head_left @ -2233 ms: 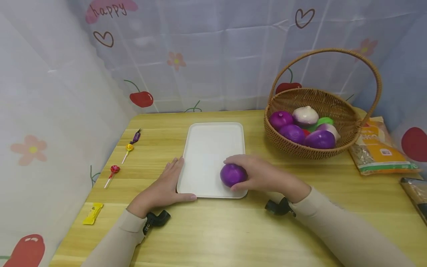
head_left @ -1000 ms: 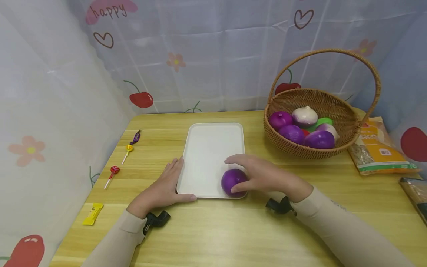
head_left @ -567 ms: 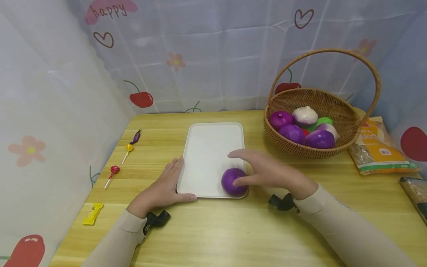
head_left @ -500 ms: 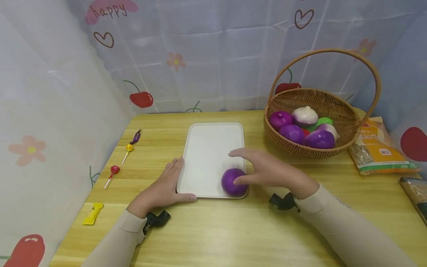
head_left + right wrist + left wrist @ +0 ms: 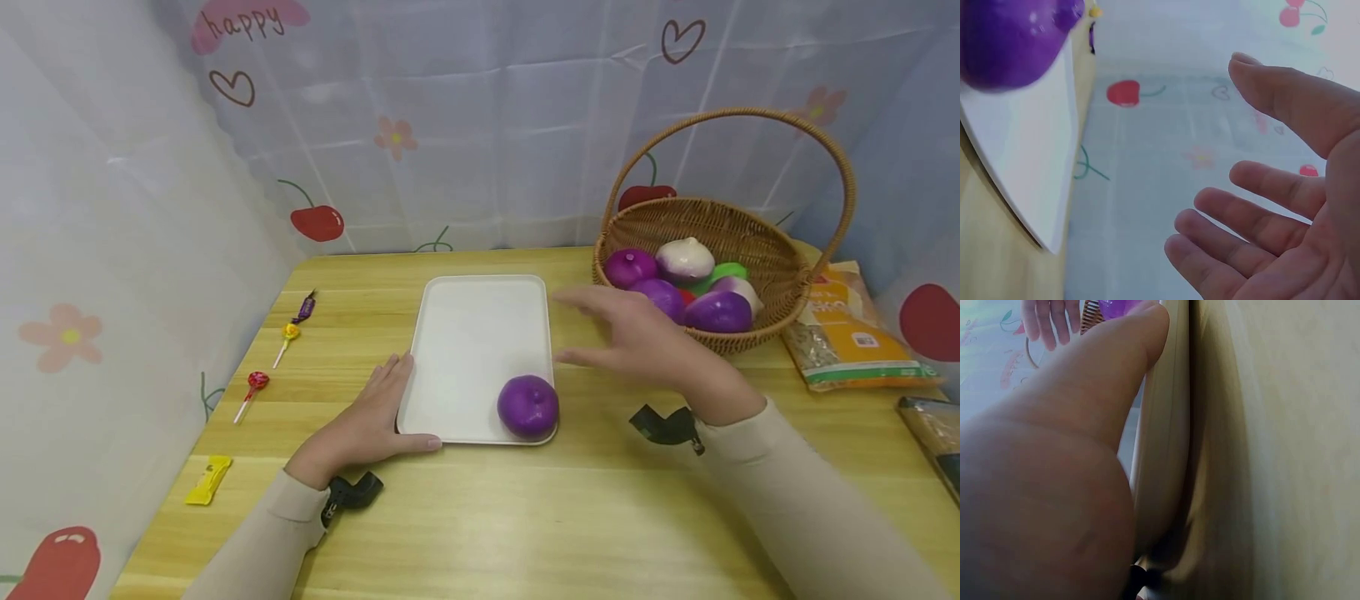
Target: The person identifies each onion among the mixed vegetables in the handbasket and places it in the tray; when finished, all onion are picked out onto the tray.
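Note:
A purple onion [image 5: 528, 407] sits in the near right corner of a white tray [image 5: 468, 333], its small nub showing on top. My left hand [image 5: 367, 421] lies along the tray's left edge with the fingers straight and the thumb across the near left corner. Nothing is in my right hand [image 5: 637, 337], which hangs above the table to the right of the tray, fingers extended and thumb apart. In the head view it overlaps the front left of a wicker basket [image 5: 675, 218]. The right wrist view shows its open palm, away from the onion [image 5: 1010, 40].
Inside the basket are several purple onions [image 5: 718, 312], white-and-purple bulbs [image 5: 686, 260] and a green item [image 5: 729, 273]. An orange bag [image 5: 855, 329] and a dark packet [image 5: 933, 433] lie at right. Lollipops [image 5: 257, 381] and wrapped candies [image 5: 209, 480] line the table's left side.
My right hand has let go of the onion in the tray's corner and moved up and right toward the basket. The left hand has stayed on the tray edge.

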Available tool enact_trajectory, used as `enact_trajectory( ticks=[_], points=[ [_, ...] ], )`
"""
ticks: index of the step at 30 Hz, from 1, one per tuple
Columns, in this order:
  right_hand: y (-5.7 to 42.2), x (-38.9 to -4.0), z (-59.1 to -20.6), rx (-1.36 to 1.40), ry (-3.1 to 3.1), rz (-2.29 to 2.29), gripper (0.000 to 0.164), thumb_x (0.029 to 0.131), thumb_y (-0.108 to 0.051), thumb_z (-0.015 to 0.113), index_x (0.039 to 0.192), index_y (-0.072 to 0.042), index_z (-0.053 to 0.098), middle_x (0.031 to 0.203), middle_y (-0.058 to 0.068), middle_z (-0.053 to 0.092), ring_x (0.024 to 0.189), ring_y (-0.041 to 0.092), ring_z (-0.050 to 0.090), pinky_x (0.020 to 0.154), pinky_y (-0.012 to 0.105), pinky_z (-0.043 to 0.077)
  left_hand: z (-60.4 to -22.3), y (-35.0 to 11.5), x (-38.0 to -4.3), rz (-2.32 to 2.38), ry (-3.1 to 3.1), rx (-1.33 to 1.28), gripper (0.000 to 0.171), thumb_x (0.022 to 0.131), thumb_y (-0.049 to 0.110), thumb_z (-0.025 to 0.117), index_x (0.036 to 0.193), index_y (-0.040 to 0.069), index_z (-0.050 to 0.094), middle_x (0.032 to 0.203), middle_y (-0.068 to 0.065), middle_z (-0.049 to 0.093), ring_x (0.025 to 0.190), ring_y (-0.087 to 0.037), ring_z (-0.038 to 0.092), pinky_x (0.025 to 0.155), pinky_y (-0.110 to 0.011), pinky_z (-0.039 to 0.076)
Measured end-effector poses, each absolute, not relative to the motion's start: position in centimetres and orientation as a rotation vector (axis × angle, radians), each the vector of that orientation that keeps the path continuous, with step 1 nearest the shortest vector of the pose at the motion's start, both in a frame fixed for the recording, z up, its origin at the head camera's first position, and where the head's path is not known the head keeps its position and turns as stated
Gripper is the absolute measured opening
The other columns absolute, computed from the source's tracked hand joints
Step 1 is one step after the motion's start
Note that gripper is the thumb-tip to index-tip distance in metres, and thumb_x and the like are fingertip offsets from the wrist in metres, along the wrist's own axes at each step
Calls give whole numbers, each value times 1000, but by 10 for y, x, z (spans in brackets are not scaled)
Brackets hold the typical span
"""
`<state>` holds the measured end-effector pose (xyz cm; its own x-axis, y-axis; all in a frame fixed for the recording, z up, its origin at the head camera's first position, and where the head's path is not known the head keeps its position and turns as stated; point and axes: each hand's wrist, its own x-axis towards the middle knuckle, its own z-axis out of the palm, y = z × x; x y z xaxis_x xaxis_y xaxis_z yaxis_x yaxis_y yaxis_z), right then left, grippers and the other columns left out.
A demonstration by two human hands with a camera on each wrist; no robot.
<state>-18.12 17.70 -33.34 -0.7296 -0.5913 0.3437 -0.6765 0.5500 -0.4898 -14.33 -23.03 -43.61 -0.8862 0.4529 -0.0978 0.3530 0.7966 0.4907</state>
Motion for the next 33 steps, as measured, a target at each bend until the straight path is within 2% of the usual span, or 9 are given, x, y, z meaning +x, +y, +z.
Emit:
enact_trajectory(
  ticks=[8,13,15,21,25,33],
  points=[
    [206,-187,-317,903,-2618,900,68,88,-24,90,145,-4,62,144,12,62,134,34,55,109,56,45,-437,-231,-144,689,2771,639,142,77,85,71,167,-1,2,174,-16,2,159,-29,-5,126,-50,1],
    [230,-191,-307,750,-2620,884,68,87,-25,91,146,-8,62,143,12,62,124,37,63,97,55,54,-437,-230,-144,688,2767,644,142,78,85,70,167,-1,1,174,-16,1,159,-28,-5,126,-49,0],
    [240,-191,-303,681,-2635,893,69,88,-27,90,148,-8,61,144,14,61,122,41,64,95,58,54,-436,-230,-144,688,2767,644,142,78,85,70,167,-1,1,174,-16,1,159,-28,-5,126,-49,0],
    [269,-192,-294,480,-2699,943,75,94,-35,84,156,-8,52,154,18,52,129,50,56,100,69,44,-436,-230,-143,692,2759,636,141,78,84,70,167,0,0,174,-15,0,159,-28,-5,126,-49,0],
    [285,-194,-291,384,-2727,951,77,97,-38,80,159,-9,47,155,21,49,133,52,51,99,72,42,-436,-230,-142,689,2761,635,141,78,84,70,168,0,0,174,-15,0,159,-28,-5,126,-49,0],
    [306,-197,-290,259,-2826,1030,84,100,-45,73,167,-13,34,164,22,36,144,52,37,106,74,34,-437,-230,-143,682,2768,637,141,78,84,70,168,1,1,174,-14,1,159,-28,-5,126,-48,0]
  ],
)
